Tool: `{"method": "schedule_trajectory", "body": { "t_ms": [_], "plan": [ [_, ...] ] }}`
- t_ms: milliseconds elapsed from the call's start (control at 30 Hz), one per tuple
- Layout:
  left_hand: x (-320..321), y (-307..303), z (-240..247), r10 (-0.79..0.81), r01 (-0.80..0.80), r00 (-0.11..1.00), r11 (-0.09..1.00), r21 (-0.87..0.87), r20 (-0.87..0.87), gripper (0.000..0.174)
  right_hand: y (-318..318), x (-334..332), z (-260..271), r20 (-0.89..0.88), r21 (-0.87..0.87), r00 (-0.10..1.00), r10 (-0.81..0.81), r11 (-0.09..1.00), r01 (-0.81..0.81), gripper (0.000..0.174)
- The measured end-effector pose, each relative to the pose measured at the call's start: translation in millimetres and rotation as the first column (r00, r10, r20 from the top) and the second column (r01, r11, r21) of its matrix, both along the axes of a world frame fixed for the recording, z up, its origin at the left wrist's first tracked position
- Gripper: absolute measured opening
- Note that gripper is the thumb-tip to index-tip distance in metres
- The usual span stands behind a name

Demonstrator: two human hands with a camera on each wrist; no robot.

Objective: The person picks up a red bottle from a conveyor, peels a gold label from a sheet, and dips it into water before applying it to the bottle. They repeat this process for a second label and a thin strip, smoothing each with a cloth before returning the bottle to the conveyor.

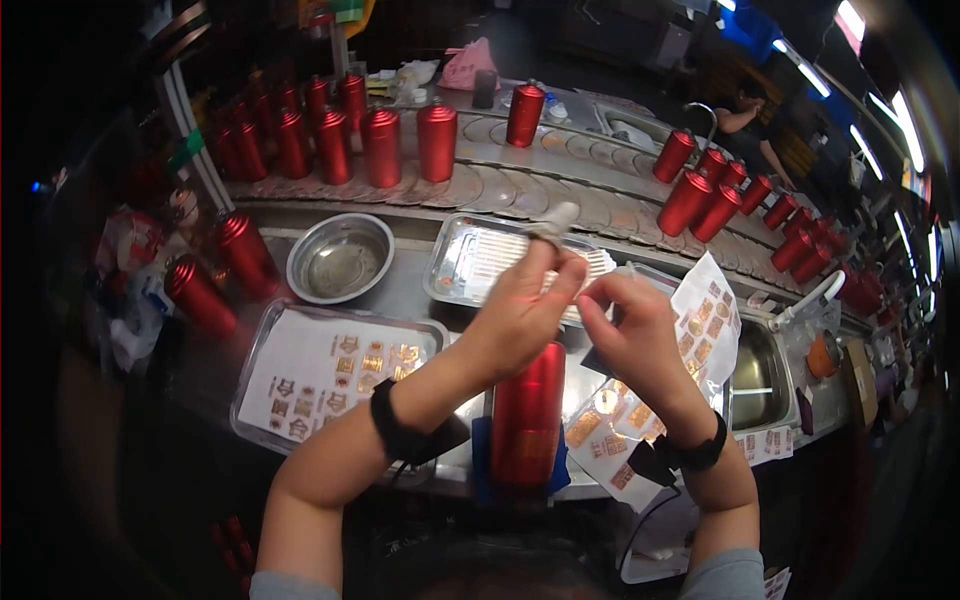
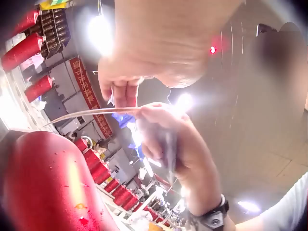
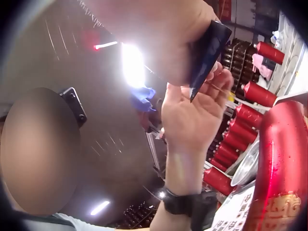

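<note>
A red metallic bottle (image 1: 527, 420) stands in front of me, with a gold pattern (image 3: 284, 206) low on its side and droplets on its surface. My left hand (image 1: 525, 310) is raised above it, a blurred whitish piece (image 1: 556, 222) at its fingertips. Close beside it is my right hand (image 1: 632, 325), gripping a dark flat scraper (image 3: 211, 55). In the left wrist view, a thin curved strip (image 2: 91, 112) runs to the right fingertips and passes right at the left fingertips; I cannot tell whether the left fingers pinch it. Blue cloth (image 1: 481, 460) lies around the bottle's base.
Trays with a printed decal sheet (image 1: 285, 375) and a ribbed white surface (image 1: 490, 262) sit ahead, near a metal bowl (image 1: 341, 262). More decal sheets (image 1: 708, 310) lie to the right, beside a sink (image 1: 757, 375). Several red bottles (image 1: 382, 150) line the conveyor. Another person (image 1: 745, 115) is behind it.
</note>
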State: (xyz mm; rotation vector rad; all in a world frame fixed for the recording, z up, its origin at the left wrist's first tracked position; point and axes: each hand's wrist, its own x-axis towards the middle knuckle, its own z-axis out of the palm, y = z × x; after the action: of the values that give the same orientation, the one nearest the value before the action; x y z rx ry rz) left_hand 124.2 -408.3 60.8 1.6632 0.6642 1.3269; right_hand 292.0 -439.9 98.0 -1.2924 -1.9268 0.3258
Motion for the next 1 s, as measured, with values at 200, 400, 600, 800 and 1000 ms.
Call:
{"method": "schedule_trajectory", "body": {
  "t_ms": [200,400,600,800,1000],
  "plan": [
    [-17.7,-50.8,19.9,-0.155,0.128,0.975,0.978,-0.165,-0.158,0.042,-65.5,46.3,1.8,-0.446,-0.315,0.882,-0.152,0.949,0.004,0.011],
    [-56.7,-114.1,-20.4,-0.147,0.087,0.956,0.969,-0.232,-0.254,0.051,-150.0,85.6,-65.7,-0.592,-0.632,0.714,-0.375,0.765,-0.122,0.014],
    [-40.7,-159.3,-37.0,-0.198,0.085,0.923,0.941,-0.328,-0.330,0.058,-185.7,116.9,-133.1,-0.317,-0.727,0.822,-0.473,0.678,0.109,0.014],
    [-2.5,-172.2,-34.6,-0.083,0.164,0.862,0.979,0.121,-0.500,0.016,-173.1,40.3,-78.1,-0.326,-0.498,0.944,0.054,0.839,-0.220,0.024],
    [-22.8,-181.0,-42.4,-0.057,0.068,0.859,0.998,0.002,-0.509,0.040,-163.6,30.4,-83.1,-0.466,-0.703,0.876,0.123,0.549,-0.452,0.020]
  ]
}}
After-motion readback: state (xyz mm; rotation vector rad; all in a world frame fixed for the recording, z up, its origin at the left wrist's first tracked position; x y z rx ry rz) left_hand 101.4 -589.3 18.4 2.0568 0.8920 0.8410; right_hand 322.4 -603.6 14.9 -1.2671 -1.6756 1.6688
